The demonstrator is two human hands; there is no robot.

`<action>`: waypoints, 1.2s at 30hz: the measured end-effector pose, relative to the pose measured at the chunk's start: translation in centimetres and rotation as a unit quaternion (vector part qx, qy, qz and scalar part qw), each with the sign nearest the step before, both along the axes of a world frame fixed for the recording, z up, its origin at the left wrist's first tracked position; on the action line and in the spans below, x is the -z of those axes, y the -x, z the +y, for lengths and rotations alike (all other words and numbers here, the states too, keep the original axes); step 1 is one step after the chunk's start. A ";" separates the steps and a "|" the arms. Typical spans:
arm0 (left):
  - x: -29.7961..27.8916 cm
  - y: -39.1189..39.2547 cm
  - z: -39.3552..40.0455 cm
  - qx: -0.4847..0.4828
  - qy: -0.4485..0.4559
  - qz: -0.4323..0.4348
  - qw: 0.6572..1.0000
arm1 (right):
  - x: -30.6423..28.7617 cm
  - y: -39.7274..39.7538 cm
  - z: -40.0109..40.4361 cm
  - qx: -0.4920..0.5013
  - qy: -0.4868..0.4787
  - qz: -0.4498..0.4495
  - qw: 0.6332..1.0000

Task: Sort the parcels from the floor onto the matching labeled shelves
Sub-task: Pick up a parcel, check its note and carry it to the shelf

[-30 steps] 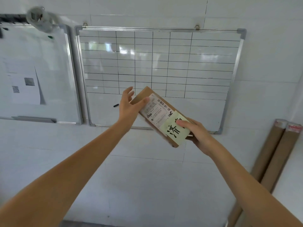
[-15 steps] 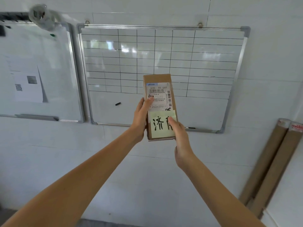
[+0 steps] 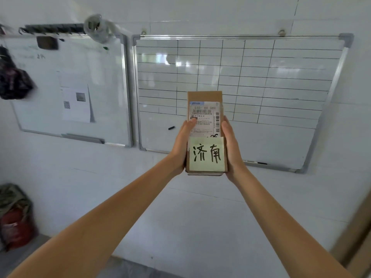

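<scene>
A small brown cardboard parcel [image 3: 204, 97] is held upright at arm's length in front of the wall. It carries a white shipping label with barcodes and a pale green sticky note [image 3: 206, 154] with two handwritten characters. My left hand [image 3: 180, 145] grips its left edge, thumb on the label. My right hand [image 3: 230, 145] grips its right edge. No shelves or floor parcels are in view.
Behind the parcel hangs a gridded whiteboard [image 3: 281, 81]. A second whiteboard [image 3: 80, 77] with papers is to its left. A dark bag [image 3: 14, 83] hangs at far left. A red canister [image 3: 16, 227] stands at lower left. Cardboard tubes [image 3: 355, 237] lean at right.
The parcel turned from tilted to upright, facing me. My right thumb slid off the sticky note to the parcel's edge, baring both characters. My view swung left.
</scene>
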State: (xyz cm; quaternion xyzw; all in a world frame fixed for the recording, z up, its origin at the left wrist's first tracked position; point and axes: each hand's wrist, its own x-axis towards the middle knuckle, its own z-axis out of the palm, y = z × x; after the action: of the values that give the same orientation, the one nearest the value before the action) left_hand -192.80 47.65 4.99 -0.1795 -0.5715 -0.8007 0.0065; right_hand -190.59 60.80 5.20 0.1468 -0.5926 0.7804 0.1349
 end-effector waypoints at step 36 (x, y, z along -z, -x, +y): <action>5.5 -8.2 -18.6 -0.360 0.010 -0.025 0.933 | 7.6 1.7 -21.1 -0.418 0.028 -0.071 0.905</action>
State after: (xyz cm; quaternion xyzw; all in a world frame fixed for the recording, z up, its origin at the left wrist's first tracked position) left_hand -184.59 29.07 -0.48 0.0582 -0.6060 -0.7430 0.2782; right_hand -192.28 39.70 -2.40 0.3216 -0.4631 0.7897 -0.2417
